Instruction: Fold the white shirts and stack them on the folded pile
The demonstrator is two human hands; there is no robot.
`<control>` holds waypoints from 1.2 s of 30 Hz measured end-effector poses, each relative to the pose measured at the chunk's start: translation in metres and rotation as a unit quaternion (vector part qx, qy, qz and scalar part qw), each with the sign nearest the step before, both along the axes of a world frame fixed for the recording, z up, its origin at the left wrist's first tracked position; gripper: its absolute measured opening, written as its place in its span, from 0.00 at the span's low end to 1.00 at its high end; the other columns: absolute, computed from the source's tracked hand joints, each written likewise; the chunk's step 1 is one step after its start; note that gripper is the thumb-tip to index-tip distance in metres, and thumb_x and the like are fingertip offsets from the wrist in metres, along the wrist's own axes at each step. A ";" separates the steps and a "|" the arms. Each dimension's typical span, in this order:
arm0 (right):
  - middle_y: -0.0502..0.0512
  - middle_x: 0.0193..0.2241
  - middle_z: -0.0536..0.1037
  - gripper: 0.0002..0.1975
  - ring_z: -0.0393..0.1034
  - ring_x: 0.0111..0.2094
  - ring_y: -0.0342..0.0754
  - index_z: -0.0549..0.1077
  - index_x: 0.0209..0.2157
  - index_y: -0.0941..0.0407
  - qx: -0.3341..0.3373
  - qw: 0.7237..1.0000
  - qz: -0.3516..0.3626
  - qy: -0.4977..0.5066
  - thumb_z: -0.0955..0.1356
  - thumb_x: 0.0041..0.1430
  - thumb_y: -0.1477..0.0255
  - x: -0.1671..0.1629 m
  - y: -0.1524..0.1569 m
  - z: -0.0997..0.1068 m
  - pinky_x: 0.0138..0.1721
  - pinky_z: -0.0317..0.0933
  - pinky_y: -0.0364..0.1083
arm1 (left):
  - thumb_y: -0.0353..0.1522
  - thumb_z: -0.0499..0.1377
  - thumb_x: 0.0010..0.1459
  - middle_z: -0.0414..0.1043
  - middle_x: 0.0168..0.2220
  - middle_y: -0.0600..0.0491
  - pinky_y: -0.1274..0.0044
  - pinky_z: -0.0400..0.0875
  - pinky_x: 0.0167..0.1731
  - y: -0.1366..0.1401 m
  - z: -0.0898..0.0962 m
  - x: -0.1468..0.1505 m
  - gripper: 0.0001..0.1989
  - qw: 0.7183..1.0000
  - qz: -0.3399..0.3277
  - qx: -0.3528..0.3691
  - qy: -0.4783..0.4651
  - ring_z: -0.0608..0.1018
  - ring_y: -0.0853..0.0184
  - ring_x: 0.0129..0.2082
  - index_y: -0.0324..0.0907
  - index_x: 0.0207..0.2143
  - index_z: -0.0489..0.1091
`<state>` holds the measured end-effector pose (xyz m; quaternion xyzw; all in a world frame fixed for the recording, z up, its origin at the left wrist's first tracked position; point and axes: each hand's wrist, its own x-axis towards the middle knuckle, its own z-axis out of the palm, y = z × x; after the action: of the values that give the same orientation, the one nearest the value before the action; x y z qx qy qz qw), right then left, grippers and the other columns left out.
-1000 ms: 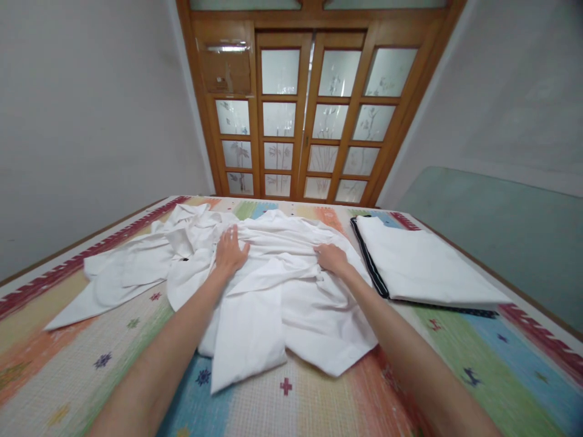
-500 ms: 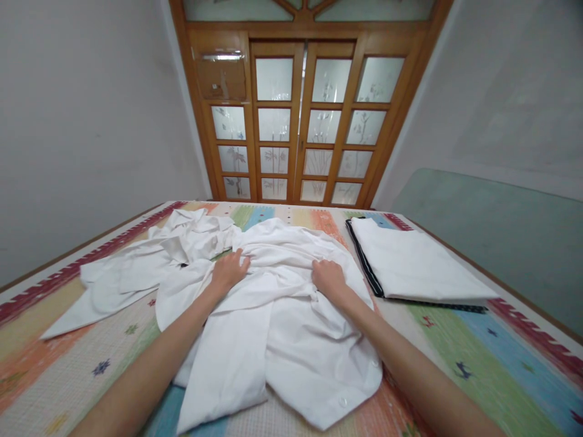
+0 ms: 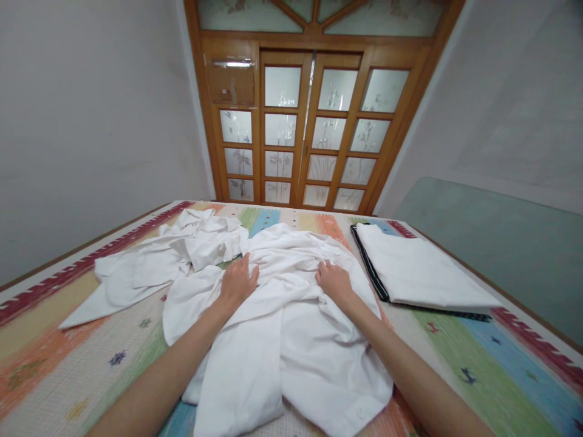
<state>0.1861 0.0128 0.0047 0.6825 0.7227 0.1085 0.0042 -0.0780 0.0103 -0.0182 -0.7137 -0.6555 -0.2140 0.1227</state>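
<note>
A rumpled white shirt (image 3: 255, 358) with a button near its lower right edge is spread in front of me, its upper part gathered in creases. On the left of those creases, my left hand (image 3: 237, 282) is closed on the cloth, palm down, with the thumb a little apart. My right hand (image 3: 334, 280) grips the creased cloth on the right side, fingers curled into it. Part of the fingers of both hands is hidden. Another crumpled white garment (image 3: 146, 261) lies to the left, close against the shirt.
A folded white cloth (image 3: 423, 267) lies on black fabric (image 3: 371, 267) with white trim, at the right. Everything rests on a table with a striped, colourful tablecloth (image 3: 150, 352). Beyond stand wooden doors (image 3: 305, 121) with glass panes; a pale green panel (image 3: 492, 237) is at the right.
The whole view has shifted slightly, so things sit a little further right and lower. My left hand's thumb stands out more from its fingers. Both hands stay on the shirt.
</note>
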 end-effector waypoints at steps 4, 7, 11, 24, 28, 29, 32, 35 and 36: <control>0.65 0.44 0.77 0.16 0.73 0.45 0.54 0.73 0.46 0.59 0.025 1.000 -0.008 0.013 0.57 0.66 0.72 0.002 -0.003 -0.006 0.38 0.64 0.46 | 0.38 0.50 0.63 0.74 0.48 0.37 0.65 0.66 0.49 -0.003 0.001 -0.001 0.24 1.000 0.018 -0.006 0.013 0.74 0.51 0.48 0.30 0.55 0.65; 0.61 0.44 0.78 0.17 0.74 0.45 0.52 0.74 0.46 0.56 0.039 0.998 -0.020 0.053 0.57 0.66 0.71 0.006 -0.004 -0.010 0.38 0.64 0.45 | 0.37 0.51 0.62 0.74 0.49 0.37 0.64 0.66 0.49 -0.002 0.000 -0.001 0.24 1.000 0.013 -0.014 0.006 0.73 0.51 0.49 0.30 0.56 0.64; 0.57 0.45 0.79 0.17 0.75 0.43 0.49 0.75 0.47 0.54 0.042 0.994 -0.038 0.093 0.58 0.66 0.70 0.011 -0.005 -0.014 0.38 0.63 0.44 | 0.34 0.51 0.61 0.71 0.53 0.38 0.64 0.66 0.51 0.001 -0.005 -0.004 0.27 0.999 -0.031 0.008 -0.039 0.73 0.54 0.51 0.32 0.60 0.58; 0.57 0.46 0.79 0.16 0.74 0.44 0.49 0.75 0.47 0.53 0.042 0.992 -0.025 0.114 0.59 0.66 0.70 0.012 -0.007 -0.012 0.41 0.62 0.43 | 0.23 0.50 0.56 0.69 0.56 0.47 0.63 0.65 0.56 0.008 -0.012 -0.009 0.21 0.976 -0.211 0.037 -0.035 0.69 0.58 0.55 0.43 0.50 0.71; 0.56 0.45 0.79 0.16 0.74 0.45 0.48 0.75 0.47 0.53 0.043 0.991 -0.026 0.123 0.59 0.65 0.71 0.012 -0.006 -0.012 0.42 0.61 0.43 | 0.24 0.51 0.55 0.70 0.49 0.45 0.65 0.67 0.53 0.006 -0.008 -0.008 0.20 0.979 -0.189 0.060 -0.041 0.71 0.58 0.51 0.42 0.49 0.71; 0.56 0.45 0.79 0.16 0.74 0.45 0.48 0.75 0.48 0.53 0.039 0.991 -0.027 0.125 0.59 0.65 0.72 0.012 -0.006 -0.012 0.43 0.61 0.43 | 0.24 0.52 0.55 0.69 0.47 0.45 0.65 0.68 0.52 0.005 -0.007 -0.007 0.20 0.980 -0.182 0.065 -0.044 0.71 0.58 0.49 0.42 0.49 0.70; 0.55 0.47 0.79 0.17 0.73 0.47 0.47 0.74 0.49 0.53 0.030 0.990 -0.022 0.136 0.59 0.64 0.73 0.013 -0.006 -0.010 0.45 0.61 0.43 | 0.27 0.53 0.56 0.68 0.42 0.45 0.66 0.69 0.49 0.003 -0.004 -0.006 0.17 0.983 -0.163 0.072 -0.052 0.71 0.58 0.45 0.41 0.48 0.70; 0.55 0.49 0.78 0.17 0.72 0.48 0.47 0.75 0.49 0.53 0.027 0.989 -0.006 0.143 0.60 0.64 0.74 0.015 -0.006 -0.009 0.47 0.60 0.43 | 0.31 0.56 0.55 0.66 0.42 0.45 0.65 0.69 0.49 0.000 -0.003 -0.005 0.17 0.983 -0.151 0.079 -0.065 0.71 0.57 0.44 0.41 0.48 0.68; 0.55 0.49 0.78 0.17 0.72 0.48 0.47 0.75 0.49 0.53 0.027 0.989 -0.003 0.143 0.60 0.64 0.75 0.015 -0.006 -0.009 0.47 0.60 0.43 | 0.31 0.57 0.55 0.66 0.43 0.45 0.65 0.69 0.49 -0.001 -0.002 -0.005 0.18 0.982 -0.149 0.084 -0.075 0.71 0.56 0.45 0.41 0.49 0.67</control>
<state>0.2015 0.0068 -0.0045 0.6927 0.7109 0.0298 -0.1173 -0.0827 0.0093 -0.0205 -0.7723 -0.5290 -0.3373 0.1001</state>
